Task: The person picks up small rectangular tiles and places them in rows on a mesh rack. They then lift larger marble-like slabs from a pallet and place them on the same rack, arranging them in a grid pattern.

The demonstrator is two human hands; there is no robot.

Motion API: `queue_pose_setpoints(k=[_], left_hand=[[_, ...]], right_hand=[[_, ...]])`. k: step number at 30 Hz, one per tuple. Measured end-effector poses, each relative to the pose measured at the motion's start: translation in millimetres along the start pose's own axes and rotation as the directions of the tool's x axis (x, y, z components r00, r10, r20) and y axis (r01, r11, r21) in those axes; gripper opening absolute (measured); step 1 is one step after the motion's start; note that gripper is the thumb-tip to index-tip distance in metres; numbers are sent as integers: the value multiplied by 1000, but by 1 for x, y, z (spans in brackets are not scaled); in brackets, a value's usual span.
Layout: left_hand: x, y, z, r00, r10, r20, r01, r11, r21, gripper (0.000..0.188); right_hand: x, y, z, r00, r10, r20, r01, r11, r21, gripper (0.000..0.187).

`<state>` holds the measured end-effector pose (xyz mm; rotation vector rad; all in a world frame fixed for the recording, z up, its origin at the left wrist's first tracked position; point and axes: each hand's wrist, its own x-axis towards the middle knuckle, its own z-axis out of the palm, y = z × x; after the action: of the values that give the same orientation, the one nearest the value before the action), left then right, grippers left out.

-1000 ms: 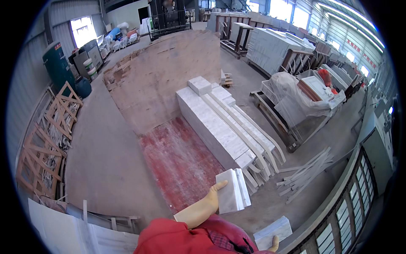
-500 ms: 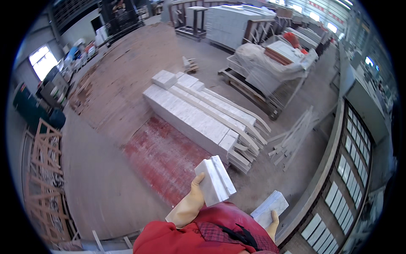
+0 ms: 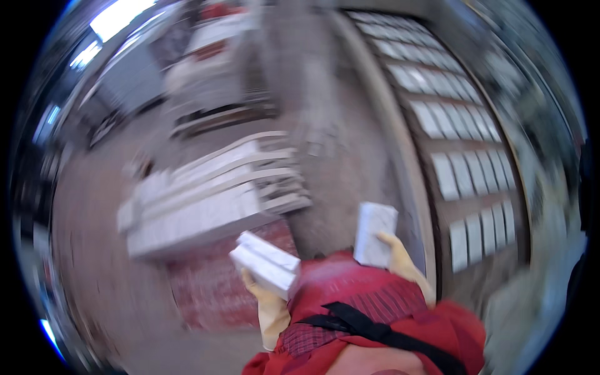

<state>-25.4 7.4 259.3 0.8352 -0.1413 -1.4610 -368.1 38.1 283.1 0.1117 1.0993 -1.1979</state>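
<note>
My left hand (image 3: 267, 301), in a pale yellow glove, is closed on a small stack of white marble tiles (image 3: 265, 264), held tilted in front of my red apron. My right hand (image 3: 400, 256), gloved alike, grips grey-veined white marble tiles (image 3: 376, 230) standing nearly upright; I cannot tell how many. The fingers under both loads are mostly hidden. Ahead on the left lies a long block of stacked marble tiles (image 3: 200, 228), with pale flat strips (image 3: 219, 185) laid along it. Beneath and before it is a worn red board (image 3: 215, 300).
Close on my right runs a conveyor with a raised side rail (image 3: 400, 147) and rows of white tiles (image 3: 458, 245) on its dark bed. A wrapped load (image 3: 209, 81) stands on a pallet farther off. Motion blurs the surroundings.
My view has swung to the right, so the tile block now lies farther left and the conveyor fills more of the right. Both hands still hold their tiles, the right one's now more upright.
</note>
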Motion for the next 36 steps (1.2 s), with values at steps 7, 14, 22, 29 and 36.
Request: queue_pose_setpoints(k=[7,14,22,29,36], left_hand=[[31,-21,32,918,-283,277,342,920,-192,85],[23,-6,56,553,-696,458,749,174,-639,88],[9,-59,92,576,-673,463,810,546,-214,87],[-6,-121,97,532,-692,487,845,469,-257,86],[-48,-167,127,608,-651,455,749,659,-58,81]], right_hand=[[-41,-20,-17,970,-227,-90,231,973,32,55],[-93,7,-42,920,-315,-234,363,911,198,51],[-128,-13,-103,873,-341,-349,457,823,338,48],[-195,-39,-191,738,-439,-512,534,844,47,61],[-251,-56,-289,675,-425,-603,210,894,-396,80]])
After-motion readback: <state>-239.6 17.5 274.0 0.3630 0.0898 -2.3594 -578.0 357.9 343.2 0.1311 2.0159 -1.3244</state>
